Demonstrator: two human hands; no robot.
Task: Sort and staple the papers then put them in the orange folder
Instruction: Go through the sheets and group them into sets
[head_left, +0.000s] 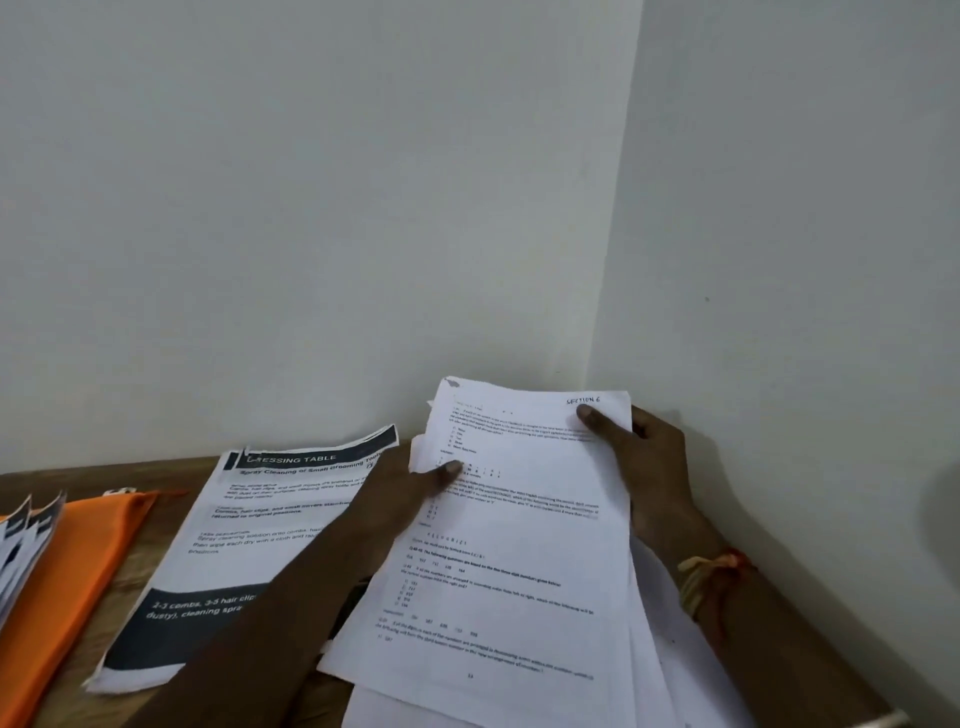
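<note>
Presently held: paper stack (519, 561), long axis toward wall.
Left grip (402, 493): pinches stack's left edge.
Right grip (649, 467): pinches its top-right corner.

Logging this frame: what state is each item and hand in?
Section 6 stack: held between both hands at its side edges.
Left hand: grips the stack's left edge, thumb on top.
Right hand: grips its right edge, thumb on top.
Dressing Table sheets: lying flat on the table.
Orange folder: lying flat, not held.
</note>
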